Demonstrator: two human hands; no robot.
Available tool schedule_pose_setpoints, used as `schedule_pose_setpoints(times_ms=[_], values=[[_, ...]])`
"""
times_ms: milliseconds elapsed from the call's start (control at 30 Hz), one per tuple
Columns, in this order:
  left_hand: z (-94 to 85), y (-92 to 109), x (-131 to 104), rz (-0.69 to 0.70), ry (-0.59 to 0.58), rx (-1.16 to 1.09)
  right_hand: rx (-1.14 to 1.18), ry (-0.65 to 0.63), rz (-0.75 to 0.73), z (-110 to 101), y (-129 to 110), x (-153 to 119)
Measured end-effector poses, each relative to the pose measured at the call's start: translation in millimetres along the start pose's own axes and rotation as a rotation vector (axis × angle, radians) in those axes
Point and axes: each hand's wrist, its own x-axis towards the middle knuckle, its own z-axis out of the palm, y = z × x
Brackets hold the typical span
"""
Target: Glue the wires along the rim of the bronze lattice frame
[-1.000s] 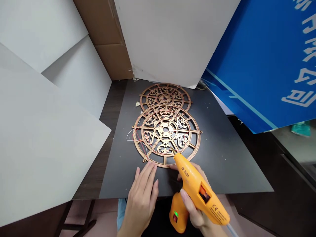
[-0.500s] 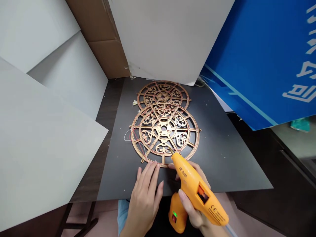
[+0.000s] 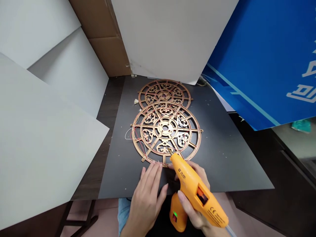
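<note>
My right hand point(image 3: 194, 210) is wrapped round a yellow hot glue gun point(image 3: 197, 189), whose green switch light glows. Its metal nozzle points at the lower part of a round openwork wooden panel point(image 3: 166, 128); whether the tip touches the wood I cannot tell. Fingers of my right hand also reach the near rim, partly hidden behind the gun. With fingers stretched out, my left hand point(image 3: 149, 192) rests its fingertips on the panel's near edge. Thin red and white wires point(image 3: 139, 140) run over the panel and loop out at its left. A second round panel point(image 3: 165, 87) lies partly beneath it at the back.
Both panels lie on a dark grey board point(image 3: 222, 148) on a table. Large white sheets point(image 3: 44, 125) stand at the left and a white sheet point(image 3: 170, 36) at the back, beside brown cardboard point(image 3: 101, 42). A blue printed board point(image 3: 261, 65) leans at the right.
The view has shifted slightly. Both hands, the glue gun and the panels keep nearly the same places relative to one another; my left thumb sits a little farther right.
</note>
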Motion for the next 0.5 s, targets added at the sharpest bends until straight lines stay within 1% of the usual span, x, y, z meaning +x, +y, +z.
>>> schedule_pose_setpoints(times_ms=[133, 300, 500], values=[[-1.0, 0.7, 0.0, -0.012, 0.000, 0.003, 0.015, -0.061, -0.005, -0.8, -1.4, -0.3], [-1.2, 3.3, -0.7, -0.031, -0.021, 0.000, -0.027, -0.062, -0.057, 0.0, -2.7, 0.9], [-1.5, 3.6, -2.5, -0.030, -0.024, -0.012, -0.028, -0.059, -0.079, 2.0, -3.4, 1.2]])
